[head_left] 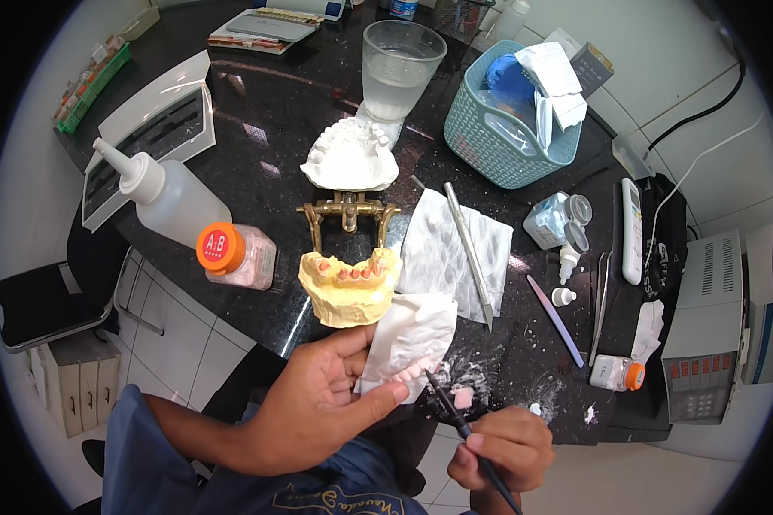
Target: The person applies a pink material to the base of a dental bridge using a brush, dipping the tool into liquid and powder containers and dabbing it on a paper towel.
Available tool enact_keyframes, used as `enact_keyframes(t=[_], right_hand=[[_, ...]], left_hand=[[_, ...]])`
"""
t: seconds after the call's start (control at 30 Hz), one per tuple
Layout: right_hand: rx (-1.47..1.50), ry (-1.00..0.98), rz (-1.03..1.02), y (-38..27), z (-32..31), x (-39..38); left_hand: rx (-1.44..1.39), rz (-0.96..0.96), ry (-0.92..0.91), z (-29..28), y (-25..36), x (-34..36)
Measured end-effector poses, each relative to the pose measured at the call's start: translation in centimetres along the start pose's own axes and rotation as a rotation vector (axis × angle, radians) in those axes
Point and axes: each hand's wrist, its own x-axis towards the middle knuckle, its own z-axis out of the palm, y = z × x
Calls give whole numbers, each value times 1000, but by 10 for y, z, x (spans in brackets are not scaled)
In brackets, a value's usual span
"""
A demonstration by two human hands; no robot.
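In my left hand (309, 399) is a folded white tissue (416, 330), pinched between thumb and fingers. A small pinkish-white row of teeth (412, 372) lies on the tissue beside the thumb. My right hand (508, 446) grips a slim black pen-like brush (448, 402), its dark tip at the right end of that row. A yellow dental model (348, 300) with reddish tooth stumps stands just beyond my left fingers. It is joined to a brass articulator (349, 210), whose far side carries a white dental model (349, 154).
A second tissue (442, 257) lies right of the articulator under a metal knife (468, 249). Around stand an orange-capped jar (249, 257), a squeeze bottle (176, 202), a glass of water (395, 77) and a teal basket (507, 154). Tweezers (599, 309) and a purple file (554, 318) lie right.
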Motion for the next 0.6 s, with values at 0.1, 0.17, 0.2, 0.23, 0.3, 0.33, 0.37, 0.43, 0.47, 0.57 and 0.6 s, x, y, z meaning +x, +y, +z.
enact_keyframes(t=[0.1,0.17,0.2,0.23,0.3,0.33,0.37,0.43,0.47,0.57,0.6], right_hand=[[-6,-2,-14,2,1,-1],[-5,-2,-17,2,1,0],[-4,-1,-21,2,1,0],[-4,-2,-21,2,0,0],[16,2,-9,1,-2,-2],[16,2,-9,1,-1,-1],[13,5,-12,1,0,0],[9,7,-15,1,1,0],[8,5,-13,1,2,0],[3,-3,-16,1,2,1],[0,-8,-20,1,1,2]], left_hand=[[7,12,-3,0,-1,0],[0,-1,1,0,0,0],[0,-1,1,0,0,0],[-13,-4,2,0,0,0],[-26,-7,3,0,0,0],[-22,-8,2,0,1,0],[-18,-9,2,1,1,0],[-18,-5,-1,0,0,0],[-18,-1,-4,0,0,0],[-14,-5,-3,0,0,0],[-14,-5,-4,1,0,0]])
